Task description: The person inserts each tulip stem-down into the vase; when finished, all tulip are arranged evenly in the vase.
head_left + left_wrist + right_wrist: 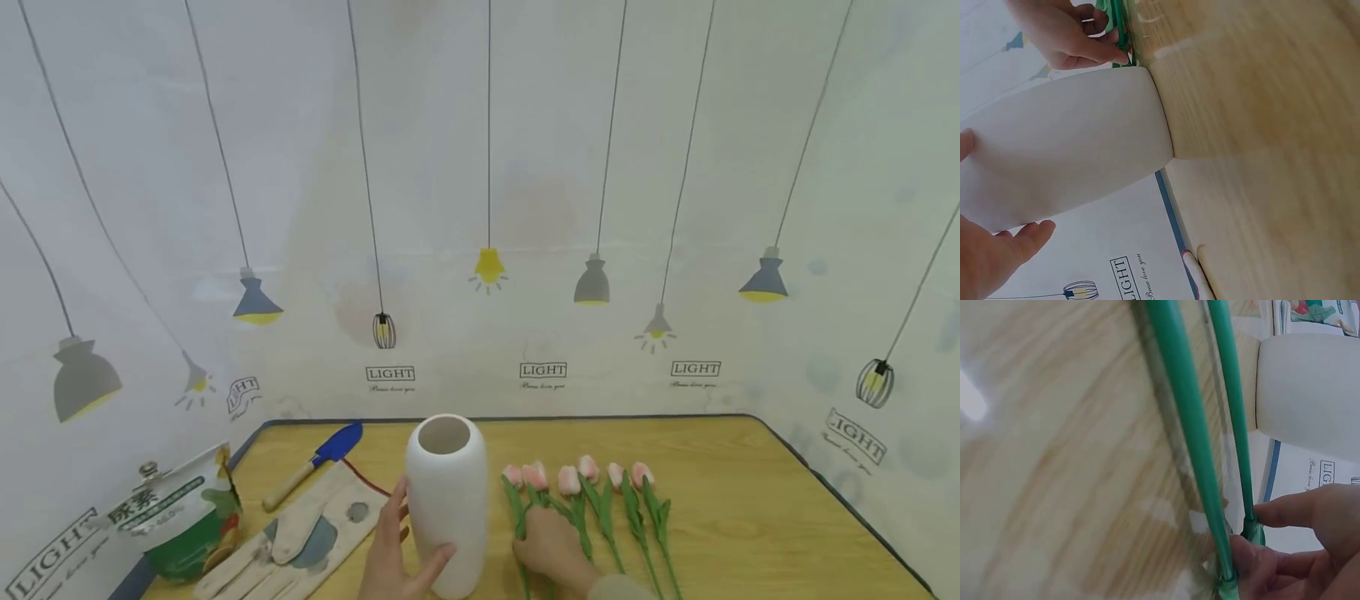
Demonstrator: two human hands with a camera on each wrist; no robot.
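A tall white vase (450,517) stands upright on the table, its round mouth facing up. My left hand (401,554) holds it from the left, thumb across the front and fingers along the side; the left wrist view has the vase (1072,144) between thumb and fingers. To its right lies a row of several pink tulips (568,481) with green stems and leaves. My right hand (553,546) pinches the leftmost tulip low on its leaves, hiding part of it. In the right wrist view, thumb and fingertips meet at the green stem (1235,406) nearer the vase.
Left of the vase lie work gloves (322,525) and a blue trowel (339,443) with a wooden handle. A green and white bag (187,517) stands at the left edge. A wall (450,333) printed with lamps closes off the table's (735,492) back and sides.
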